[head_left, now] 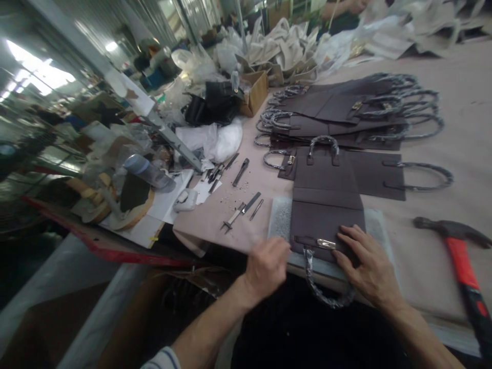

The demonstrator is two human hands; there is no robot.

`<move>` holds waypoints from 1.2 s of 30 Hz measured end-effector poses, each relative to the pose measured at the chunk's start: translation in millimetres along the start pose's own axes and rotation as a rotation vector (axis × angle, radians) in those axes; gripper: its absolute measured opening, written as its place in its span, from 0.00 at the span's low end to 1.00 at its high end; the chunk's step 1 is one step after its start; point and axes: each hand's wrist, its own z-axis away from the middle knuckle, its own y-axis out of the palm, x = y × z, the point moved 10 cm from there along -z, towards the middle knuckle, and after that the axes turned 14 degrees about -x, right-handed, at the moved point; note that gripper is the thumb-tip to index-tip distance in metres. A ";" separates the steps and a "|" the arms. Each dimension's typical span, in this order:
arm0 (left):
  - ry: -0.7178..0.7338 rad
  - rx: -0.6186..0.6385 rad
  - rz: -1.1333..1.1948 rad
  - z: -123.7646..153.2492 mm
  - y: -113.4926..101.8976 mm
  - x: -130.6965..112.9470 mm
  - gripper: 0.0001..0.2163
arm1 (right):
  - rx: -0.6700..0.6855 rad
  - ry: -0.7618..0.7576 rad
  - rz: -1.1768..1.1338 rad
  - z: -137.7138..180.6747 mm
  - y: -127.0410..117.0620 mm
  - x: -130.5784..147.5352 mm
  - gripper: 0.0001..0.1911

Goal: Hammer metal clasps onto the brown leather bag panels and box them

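Observation:
A dark brown handbag panel lies flat in front of me over a pale slab at the table's front edge. It carries a gold-coloured metal clasp and film-wrapped handles; the near handle hangs over the edge. My right hand rests on the panel just right of the clasp, fingers spread. Beside the panel's lower left corner, my left hand is closed, knuckles up and slightly blurred. Whatever its fingers may hold is hidden.
Brown bag panels with wrapped handles are stacked behind. A red-handled claw hammer lies at right. Left of the panel are a caliper-like tool, a punch-like tool and a white case. A metal post rises at left.

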 end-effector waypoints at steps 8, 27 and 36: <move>-0.556 0.447 -0.542 -10.9 -9.2 208.7 0.19 | 0.035 0.039 0.031 0.3 -3.0 5.9 0.17; -1.015 -0.222 0.880 -6.5 0.9 184.7 0.26 | 0.064 0.065 0.005 -0.1 -4.7 10.4 0.19; -0.512 -0.227 0.679 -19.9 31.6 91.9 0.11 | 0.059 0.054 0.003 -2.4 -4.9 12.3 0.18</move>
